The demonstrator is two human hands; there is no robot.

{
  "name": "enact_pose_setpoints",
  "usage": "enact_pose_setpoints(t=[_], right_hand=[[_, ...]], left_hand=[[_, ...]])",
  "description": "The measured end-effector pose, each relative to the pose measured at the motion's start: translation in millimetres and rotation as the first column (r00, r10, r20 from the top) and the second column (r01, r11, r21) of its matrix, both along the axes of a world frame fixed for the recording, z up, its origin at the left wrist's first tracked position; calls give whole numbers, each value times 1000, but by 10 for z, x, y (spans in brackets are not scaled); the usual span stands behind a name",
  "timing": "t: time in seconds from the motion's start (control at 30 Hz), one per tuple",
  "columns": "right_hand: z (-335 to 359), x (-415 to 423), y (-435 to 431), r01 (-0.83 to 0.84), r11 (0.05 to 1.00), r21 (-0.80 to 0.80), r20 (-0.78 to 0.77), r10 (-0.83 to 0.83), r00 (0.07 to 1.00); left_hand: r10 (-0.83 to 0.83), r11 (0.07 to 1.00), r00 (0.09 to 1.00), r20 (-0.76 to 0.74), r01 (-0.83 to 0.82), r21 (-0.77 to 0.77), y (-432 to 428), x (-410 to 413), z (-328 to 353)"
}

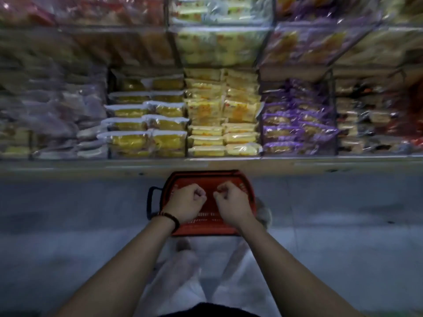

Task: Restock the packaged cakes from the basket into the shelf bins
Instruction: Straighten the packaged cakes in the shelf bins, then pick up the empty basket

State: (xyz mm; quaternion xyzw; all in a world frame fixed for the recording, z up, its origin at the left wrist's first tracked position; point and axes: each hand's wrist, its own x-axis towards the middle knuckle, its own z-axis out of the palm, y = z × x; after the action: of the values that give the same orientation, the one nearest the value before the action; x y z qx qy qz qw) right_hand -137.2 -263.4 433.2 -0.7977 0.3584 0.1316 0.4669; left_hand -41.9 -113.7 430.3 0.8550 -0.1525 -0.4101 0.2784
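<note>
Basket [207, 177] on the floor [68, 202] looks empty, left hand [186, 203] and right hand [233, 204] above it with fingers [200, 195] curled shut on nothing; restocking appears done, so next grasp its handle [150, 202].

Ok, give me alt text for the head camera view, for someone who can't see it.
A person's left hand and right hand, both curled into empty fists, hover over a red plastic shopping basket on the grey floor. Beyond it, shelf bins are stacked with yellow packaged cakes and purple-wrapped packs; the edges of the view are blurred.
</note>
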Motion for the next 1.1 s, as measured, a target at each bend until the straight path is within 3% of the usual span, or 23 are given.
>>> enact_pose_setpoints(t=[0.17,0.3,0.4,0.63,0.73,0.87,0.97,1.1], right_hand=[[-358,-87,787,31,989,141,-131,-12,991],[-890,-182,1110,163,952,259,-294,-83,952],[-1498,-273,1282,256,919,300,-416,-116,902],[-2776,-369,1604,-64,987,148,-402,119,908],[-3166,-476,1677,-88,988,126,-480,138,866],[-3557,-586,1731,-284,942,179,-550,336,765],[-3668,-641,1749,-268,939,217,-521,343,781],[-3711,-734,1745,-140,968,209,-542,234,807]], left_hand=[[108,992,990,-85,-102,80,798,-17,-292],[174,973,971,-162,-144,180,1204,90,-784],[208,955,968,-141,-170,243,1324,214,-1288],[350,914,934,-72,-324,244,1245,671,-2692],[407,893,902,-143,-360,269,1239,744,-3116],[504,860,829,-243,-456,227,1213,716,-3507],[513,857,824,-241,-477,194,1143,672,-3634],[465,885,822,-328,-436,162,901,596,-3611]])
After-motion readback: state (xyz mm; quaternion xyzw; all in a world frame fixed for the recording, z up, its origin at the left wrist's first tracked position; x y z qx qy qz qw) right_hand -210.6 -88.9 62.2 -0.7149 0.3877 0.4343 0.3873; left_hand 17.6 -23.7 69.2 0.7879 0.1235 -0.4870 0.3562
